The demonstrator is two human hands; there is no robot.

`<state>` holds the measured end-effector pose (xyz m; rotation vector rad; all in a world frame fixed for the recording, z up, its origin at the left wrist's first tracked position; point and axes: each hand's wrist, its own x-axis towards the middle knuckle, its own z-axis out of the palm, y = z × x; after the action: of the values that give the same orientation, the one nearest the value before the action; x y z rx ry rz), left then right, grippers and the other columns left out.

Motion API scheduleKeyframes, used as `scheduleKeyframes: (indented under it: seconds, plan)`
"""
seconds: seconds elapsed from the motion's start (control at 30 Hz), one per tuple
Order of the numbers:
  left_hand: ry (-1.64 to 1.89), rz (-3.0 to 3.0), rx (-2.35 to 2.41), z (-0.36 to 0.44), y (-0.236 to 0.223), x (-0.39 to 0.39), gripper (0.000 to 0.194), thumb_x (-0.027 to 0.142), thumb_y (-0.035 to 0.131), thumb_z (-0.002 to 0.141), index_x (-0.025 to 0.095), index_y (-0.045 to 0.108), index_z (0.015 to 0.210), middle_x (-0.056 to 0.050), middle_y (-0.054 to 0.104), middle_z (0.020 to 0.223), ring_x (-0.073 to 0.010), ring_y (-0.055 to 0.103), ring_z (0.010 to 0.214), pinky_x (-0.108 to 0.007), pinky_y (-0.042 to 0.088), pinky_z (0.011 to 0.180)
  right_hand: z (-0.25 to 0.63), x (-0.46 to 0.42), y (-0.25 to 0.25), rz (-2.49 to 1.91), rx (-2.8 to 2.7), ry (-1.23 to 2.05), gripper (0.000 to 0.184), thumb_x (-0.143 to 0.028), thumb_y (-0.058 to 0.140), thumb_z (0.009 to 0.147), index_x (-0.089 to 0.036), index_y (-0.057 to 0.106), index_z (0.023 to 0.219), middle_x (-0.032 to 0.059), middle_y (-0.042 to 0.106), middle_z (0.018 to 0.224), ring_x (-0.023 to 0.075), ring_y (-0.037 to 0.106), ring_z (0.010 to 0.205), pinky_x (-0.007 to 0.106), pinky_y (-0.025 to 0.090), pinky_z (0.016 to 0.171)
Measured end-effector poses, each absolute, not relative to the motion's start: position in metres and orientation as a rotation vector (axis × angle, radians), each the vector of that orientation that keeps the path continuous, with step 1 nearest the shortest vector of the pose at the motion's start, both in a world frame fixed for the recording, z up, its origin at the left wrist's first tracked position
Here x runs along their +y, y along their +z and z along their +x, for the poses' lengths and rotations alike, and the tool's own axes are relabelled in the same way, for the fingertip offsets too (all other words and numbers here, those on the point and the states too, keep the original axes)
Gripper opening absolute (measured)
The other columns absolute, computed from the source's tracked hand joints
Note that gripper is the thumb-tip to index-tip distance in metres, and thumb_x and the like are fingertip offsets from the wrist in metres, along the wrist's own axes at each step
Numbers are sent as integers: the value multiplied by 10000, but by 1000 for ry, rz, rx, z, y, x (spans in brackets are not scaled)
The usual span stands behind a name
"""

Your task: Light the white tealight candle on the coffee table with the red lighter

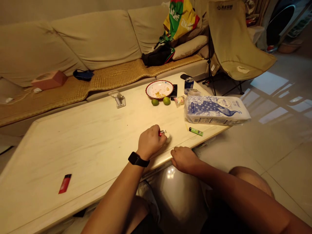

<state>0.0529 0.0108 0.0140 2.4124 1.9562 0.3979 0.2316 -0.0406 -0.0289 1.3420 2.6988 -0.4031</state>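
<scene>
My left hand (pixel 151 142), with a black watch on its wrist, is closed around a red lighter (pixel 160 133) whose metal top points right. Just past the lighter, a small whitish round thing (pixel 167 136) stands on the table, partly hidden by my fingers; its kind is unclear. My right hand (pixel 184 159) rests at the table's near edge with its fingers curled in, and nothing shows in them. To the right of both hands lies a green lighter (pixel 196 131). Another red lighter (pixel 65 184) lies at the near left of the table (pixel 97 143).
Farther back are a plate (pixel 159 82) with food scraps, two green fruits (pixel 166 101), a blue can (pixel 188 84) and a phone stand (pixel 118 98). A large tissue pack (pixel 216 110) overhangs the right edge. Behind stand a sofa (pixel 97 39) and a folding chair (pixel 234 39).
</scene>
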Motion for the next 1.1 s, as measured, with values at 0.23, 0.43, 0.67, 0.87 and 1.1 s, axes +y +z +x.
scheduleKeyframes:
  seconds: [0.23,0.43,0.67,0.87,1.1]
  plan:
    - [389,2379,1953,53,15,10,176,386,492,867,213,525,860,-45,643,811,-203,585,735,-338,354,637,231,-40,-29,1352,2690,-414,265,-314,489,932,-134,653,1037,141,688,1002,266,650,899,361,470,753]
    - [389,2382,1932,52,16,10,208,416,495,873,211,522,848,-43,637,809,-197,582,718,-338,361,629,232,-40,-29,1352,2686,-416,249,-308,488,933,-141,652,1020,136,689,996,261,652,902,356,470,759]
    - [489,2324,1971,43,16,7,258,470,492,883,214,524,878,-37,657,821,-196,598,728,-326,378,630,231,-40,-25,1361,2656,-439,268,-316,492,933,-139,649,1061,148,687,1035,267,651,944,367,477,793]
    - [517,2263,2020,19,14,2,279,502,507,879,223,504,864,-21,653,805,-189,598,711,-317,379,628,231,-40,-26,1356,2658,-449,267,-318,490,937,-139,645,1060,152,686,1036,267,649,946,371,475,800]
    - [512,2236,2084,-5,13,-3,266,488,510,880,225,488,853,-7,642,797,-175,577,673,-312,363,610,231,-40,-29,1382,2660,-443,253,-307,493,920,-142,651,1028,143,687,1014,271,655,922,376,477,786]
